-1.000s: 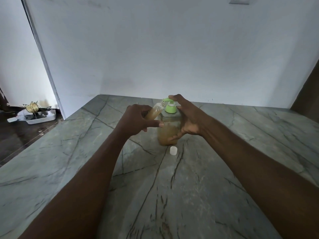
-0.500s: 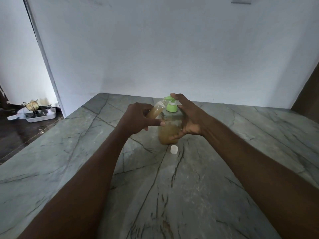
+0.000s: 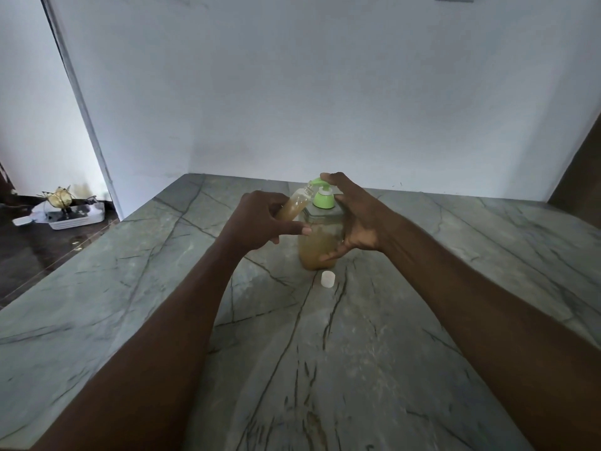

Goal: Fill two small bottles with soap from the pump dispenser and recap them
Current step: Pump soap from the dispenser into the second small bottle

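A clear pump dispenser (image 3: 317, 247) with amber soap and a green pump head (image 3: 322, 195) stands at the middle of the marble counter (image 3: 130, 304). My left hand (image 3: 260, 222) grips a small clear bottle (image 3: 292, 206), nearly full of amber soap, tilted with its open mouth under the green spout. My right hand (image 3: 356, 216) wraps the dispenser's right side, thumb low on its front and a fingertip on top of the pump head. A small white cap (image 3: 327, 279) lies on the counter just in front of the dispenser. No second small bottle is in view.
White walls close the counter at the back. Off the counter's left edge, on a dark lower surface, sits a white tray (image 3: 76, 214) with a gold ornament. A dark brown panel (image 3: 582, 177) stands at the far right.
The pump head has risen a little under my right fingertip. Both hands and the small bottle stay where they were.
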